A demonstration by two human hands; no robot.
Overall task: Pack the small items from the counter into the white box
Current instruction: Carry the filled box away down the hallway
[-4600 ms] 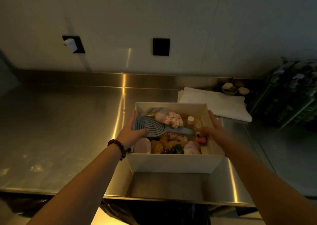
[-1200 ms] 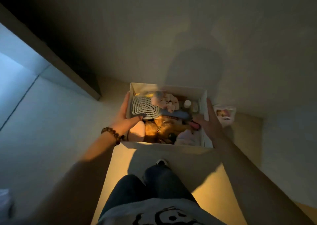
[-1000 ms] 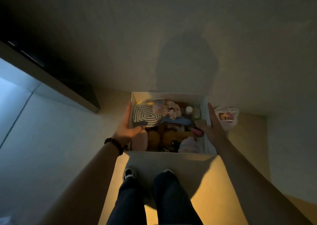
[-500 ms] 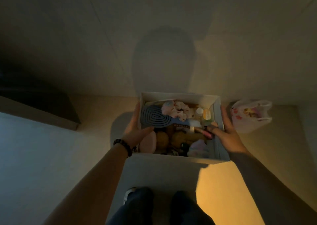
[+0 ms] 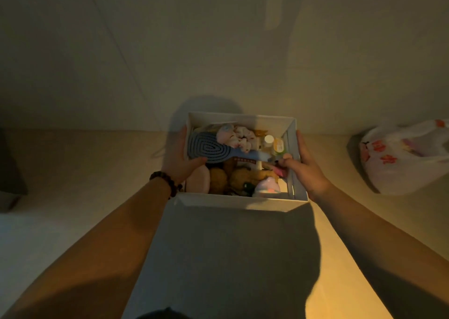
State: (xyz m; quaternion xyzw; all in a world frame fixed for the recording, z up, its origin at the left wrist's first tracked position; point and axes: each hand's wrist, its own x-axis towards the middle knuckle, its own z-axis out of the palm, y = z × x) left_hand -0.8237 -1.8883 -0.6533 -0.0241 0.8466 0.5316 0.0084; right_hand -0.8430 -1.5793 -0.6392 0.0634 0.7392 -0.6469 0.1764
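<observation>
The white box point(image 5: 243, 203) is held out in front of me, low over a dim floor near a wall. It is full of small items: a blue hairbrush point(image 5: 211, 148) lies on top, a pink and white scrunchie point(image 5: 237, 136) behind it, a small white-capped bottle point(image 5: 269, 141) at the right, and yellow-brown plush pieces point(image 5: 240, 177) and a pink item point(image 5: 198, 181) below. My left hand point(image 5: 179, 160) grips the box's left wall, thumb on the brush. My right hand point(image 5: 302, 166) grips the right wall, thumb inside.
A white plastic bag with a red flower print point(image 5: 403, 155) sits on the floor at the right, against the wall. A dark object point(image 5: 9, 172) stands at the left edge. The box casts a broad shadow on the floor toward me.
The box has left the steel counter and is now carried low near the floor by a wall. The view has swung right, so the plastic bag shows more and my legs have dropped out.
</observation>
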